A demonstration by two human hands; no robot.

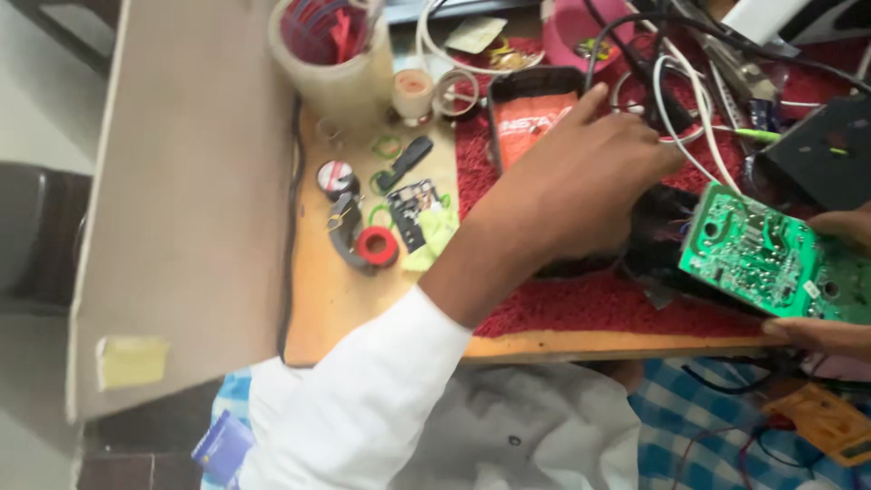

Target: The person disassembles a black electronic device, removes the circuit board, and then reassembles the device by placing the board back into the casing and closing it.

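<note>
- White sleeve (363, 399) nearest the camera covers the person's left arm, which reaches up and across a small wooden workbench (363, 308); checked blue cloth (699, 426) lies over the lap below.
- Far left, a plain grey board (181, 200) stands along the bench edge with a yellow sticky note (132, 359) on it.
- Next, on bare wood, sit small parts: a clear tape roll (331, 54) holding red wire, a red ring (376, 245), a round metal-faced part (336, 175), a small black module (413, 204) and a yellow-green scrap (435, 234) (all loose and close together).
- Centre, the left hand (576, 186) rests on a red mat (581, 304), fingers curled down among white cables (680, 109) and a dark object beneath; whether they grip anything I cannot tell, since the hand's back hides the fingertips.
- Right, a green circuit board (771, 259) is tilted, solder side up, just beside the left hand. The right hand (830, 281) is mostly cut off by the frame, with fingers showing at the board's upper and lower right edges, seemingly pinching it.
- Risks, as I judge them: the left hand could snag the tangled cables and drag things off the mat; the board's light edge hold could slip; the sleeve could sweep the loose parts from the bench.
</note>
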